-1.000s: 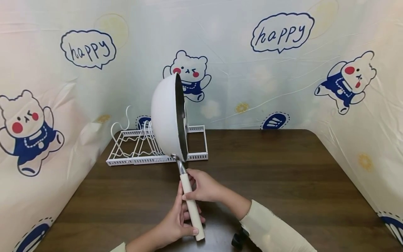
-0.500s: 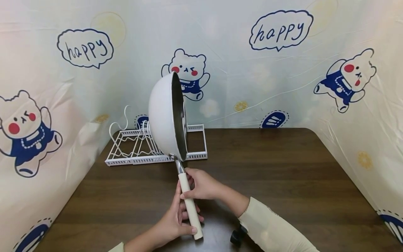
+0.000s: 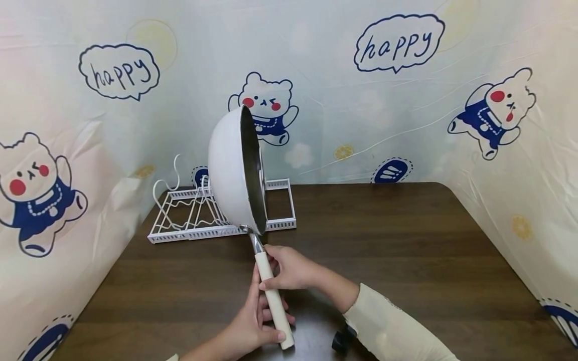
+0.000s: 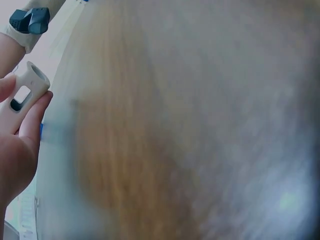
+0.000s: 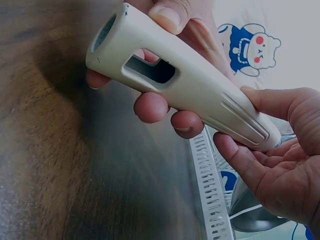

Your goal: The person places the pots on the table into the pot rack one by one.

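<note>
A deep pan point(image 3: 228, 165), white outside and dark inside, stands on its side at the white wire dish rack point(image 3: 280, 224), its mouth facing right. Its cream handle point(image 3: 274, 306) slants toward me. My left hand point(image 3: 246, 323) grips the handle's lower end, with the thumb on one side and fingers underneath. Closer to the metal neck, my right hand point(image 3: 293, 268) pinches the handle between thumb and fingers. In the right wrist view, a slot shows near the handle's end point(image 5: 130, 55). Whether the pan touches the rack's wires is hidden behind it.
The brown wooden table point(image 3: 384, 240) extends right of the rack. Curved white wires point(image 3: 164, 193) rise at the rack's left end. A black device point(image 3: 342, 340) is at my right sleeve. A cloth backdrop point(image 3: 325, 100) with printed bears surrounds the table.
The pan has leaned slightly left, showing a little more of its dark inside. Both hands keep their hold on the handle. The head view has shifted slightly.
</note>
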Available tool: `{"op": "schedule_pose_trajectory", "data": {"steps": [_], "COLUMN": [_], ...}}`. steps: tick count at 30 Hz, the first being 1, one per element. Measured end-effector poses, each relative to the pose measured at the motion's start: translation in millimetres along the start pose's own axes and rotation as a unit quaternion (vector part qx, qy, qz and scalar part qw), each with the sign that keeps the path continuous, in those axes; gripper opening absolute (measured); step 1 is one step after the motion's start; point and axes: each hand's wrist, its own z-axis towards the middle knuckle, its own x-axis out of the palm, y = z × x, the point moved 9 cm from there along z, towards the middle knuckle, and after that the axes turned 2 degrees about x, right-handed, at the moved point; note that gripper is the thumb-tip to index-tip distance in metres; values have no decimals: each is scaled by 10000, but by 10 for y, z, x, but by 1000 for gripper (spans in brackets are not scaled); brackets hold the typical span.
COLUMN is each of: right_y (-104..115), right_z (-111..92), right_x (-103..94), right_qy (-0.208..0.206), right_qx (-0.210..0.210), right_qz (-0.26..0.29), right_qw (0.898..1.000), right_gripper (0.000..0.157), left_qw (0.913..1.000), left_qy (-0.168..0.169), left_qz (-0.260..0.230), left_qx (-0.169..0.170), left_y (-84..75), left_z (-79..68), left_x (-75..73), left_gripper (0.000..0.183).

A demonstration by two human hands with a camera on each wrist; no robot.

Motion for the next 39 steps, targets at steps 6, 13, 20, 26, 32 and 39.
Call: {"op": "schedule_pose_trajectory", "data": {"steps": [6,13,20,26,32,39], "right_y": [11,-12,-80,-125,-158,-179], "right_z": [-6,49,85,77,57,33], "right_x": [24,-30,-15,-27,-47,-72], "right_qy": [89,-21,-19,-54,-101,-152], "right_qx": [-16,118,157,277,258,328], "right_qz": [-199,-233,-285,-352,-442,-294], "right_qw": [9998,9997,9995,9990,9986,9989], "right_gripper": [40,44,46,51,54,58], "left_qw": [9989,9997,9990,9960,9815,9647], "left_qy": [174,-134,-392,-741,-1513,-2134], "left_qz": [-69,-47,69,302,1093,1444], "left_qx": [419,193,-203,-402,-428,-545], "left_y": [-68,-57,21,67,21,-68], "left_z": [-28,35,38,62,64,91], "left_x": [68,-12,-80,-165,-302,-397], "left_gripper": [133,133,136,135,122,107]}}
